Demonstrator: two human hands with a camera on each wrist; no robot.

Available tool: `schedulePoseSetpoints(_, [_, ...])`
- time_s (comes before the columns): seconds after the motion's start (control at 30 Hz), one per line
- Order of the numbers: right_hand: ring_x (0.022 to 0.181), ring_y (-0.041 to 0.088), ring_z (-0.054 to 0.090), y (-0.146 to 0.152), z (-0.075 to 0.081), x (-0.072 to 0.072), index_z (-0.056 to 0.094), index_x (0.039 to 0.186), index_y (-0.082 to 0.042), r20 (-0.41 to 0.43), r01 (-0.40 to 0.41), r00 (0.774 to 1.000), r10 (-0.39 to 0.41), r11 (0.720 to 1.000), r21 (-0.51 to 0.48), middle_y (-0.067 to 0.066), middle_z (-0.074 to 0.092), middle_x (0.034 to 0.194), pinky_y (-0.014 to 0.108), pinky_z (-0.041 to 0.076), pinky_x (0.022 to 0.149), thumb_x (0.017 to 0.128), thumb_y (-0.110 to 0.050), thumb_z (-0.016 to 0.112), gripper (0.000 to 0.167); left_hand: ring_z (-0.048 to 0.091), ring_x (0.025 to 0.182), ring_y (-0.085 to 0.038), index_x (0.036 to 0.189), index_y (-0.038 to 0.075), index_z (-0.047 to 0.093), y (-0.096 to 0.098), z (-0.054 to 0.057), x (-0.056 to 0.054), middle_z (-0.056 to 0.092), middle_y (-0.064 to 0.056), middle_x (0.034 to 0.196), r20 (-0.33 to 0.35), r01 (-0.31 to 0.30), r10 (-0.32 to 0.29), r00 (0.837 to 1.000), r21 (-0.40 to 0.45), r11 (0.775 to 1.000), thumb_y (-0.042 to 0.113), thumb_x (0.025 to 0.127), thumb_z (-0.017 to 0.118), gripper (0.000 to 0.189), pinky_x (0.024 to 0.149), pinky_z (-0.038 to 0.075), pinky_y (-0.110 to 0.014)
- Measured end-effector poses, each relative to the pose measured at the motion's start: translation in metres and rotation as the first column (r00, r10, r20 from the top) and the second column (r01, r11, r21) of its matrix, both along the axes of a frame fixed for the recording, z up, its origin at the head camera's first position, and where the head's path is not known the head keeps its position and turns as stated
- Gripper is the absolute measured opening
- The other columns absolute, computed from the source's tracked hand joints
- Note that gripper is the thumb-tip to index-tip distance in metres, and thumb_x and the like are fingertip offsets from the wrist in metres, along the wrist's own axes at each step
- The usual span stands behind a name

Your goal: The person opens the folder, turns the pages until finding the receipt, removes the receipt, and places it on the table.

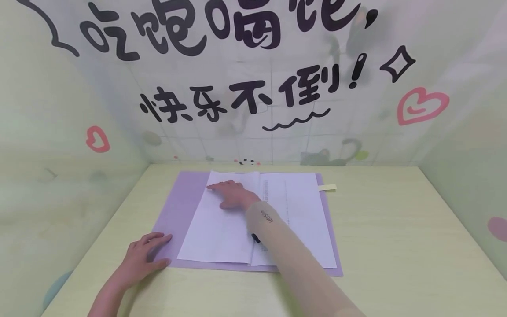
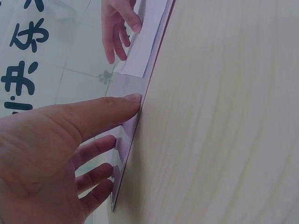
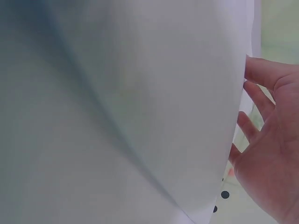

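Observation:
A purple folder or cover (image 1: pixel 180 207) lies spread on the table, with white paper open on top of it. My right hand (image 1: pixel 235 195) rests on the left page (image 1: pixel 218 240), index finger stretched to its upper left edge. In the right wrist view, the fingertips of that hand (image 3: pixel 275 135) touch the white paper (image 3: pixel 177 93). My left hand (image 1: pixel 138 259) touches the cover's lower left corner, thumb by the bottom edge. The left wrist view shows this hand's (image 2: pixel 60 144) fingers spread on the purple surface. My right sleeve hides part of the right page (image 1: pixel 306 220).
A pale yellow tab (image 1: pixel 328 187) sticks out from the cover's right side. The light wooden table (image 1: pixel 396 246) extends around it. Behind stands a pale curtain or sheet (image 1: pixel 245 132) with black writing and pink hearts; similar pale sheets flank both sides.

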State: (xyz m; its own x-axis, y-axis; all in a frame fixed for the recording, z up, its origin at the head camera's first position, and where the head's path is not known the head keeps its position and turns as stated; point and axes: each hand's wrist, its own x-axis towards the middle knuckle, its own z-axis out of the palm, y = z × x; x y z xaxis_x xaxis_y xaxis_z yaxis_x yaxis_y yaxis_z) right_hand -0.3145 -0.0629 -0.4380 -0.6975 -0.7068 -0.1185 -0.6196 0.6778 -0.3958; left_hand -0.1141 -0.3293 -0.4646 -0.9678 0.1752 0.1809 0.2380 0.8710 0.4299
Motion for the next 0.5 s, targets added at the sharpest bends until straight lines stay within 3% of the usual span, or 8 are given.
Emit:
schedulePoseSetpoints(0.17, [0.15,0.023,0.028,0.0,0.005,0.0,0.045,0.148,-0.029,0.005,-0.034,0.999,0.034,0.998,0.056,-0.007,0.035,0.16,0.047,0.024,0.122,0.096,-0.016,0.059,0.055,0.046,0.116,-0.049,0.127,0.003,0.063,0.001,0.001,-0.001,0.054,-0.023,0.131,-0.02,0.002,-0.002,1.0,-0.007,1.0,0.019,0.074,0.083,0.059,0.09,0.031,-0.054])
schedulePoseSetpoints(0.33, [0.15,0.023,0.026,0.001,0.011,0.001,0.044,0.148,-0.032,0.053,-0.037,0.998,0.032,0.994,0.102,-0.009,0.031,0.162,0.053,0.028,0.12,0.098,-0.017,0.058,0.054,0.047,0.116,-0.052,0.128,0.004,0.063,0.002,0.002,-0.001,0.054,-0.024,0.132,0.011,-0.006,0.006,1.0,-0.006,1.0,0.02,0.074,0.083,0.06,0.092,0.033,-0.06])
schedulePoseSetpoints(0.5, [0.149,0.021,0.027,-0.001,0.015,0.001,0.043,0.149,-0.034,0.043,-0.039,0.999,0.033,0.99,0.136,-0.01,0.031,0.161,0.052,0.03,0.119,0.098,-0.019,0.058,0.055,0.048,0.114,-0.054,0.128,0.005,0.063,0.003,0.005,-0.001,0.055,-0.025,0.131,0.016,-0.009,0.01,1.0,-0.027,1.0,0.021,0.075,0.083,0.059,0.09,0.036,-0.065])
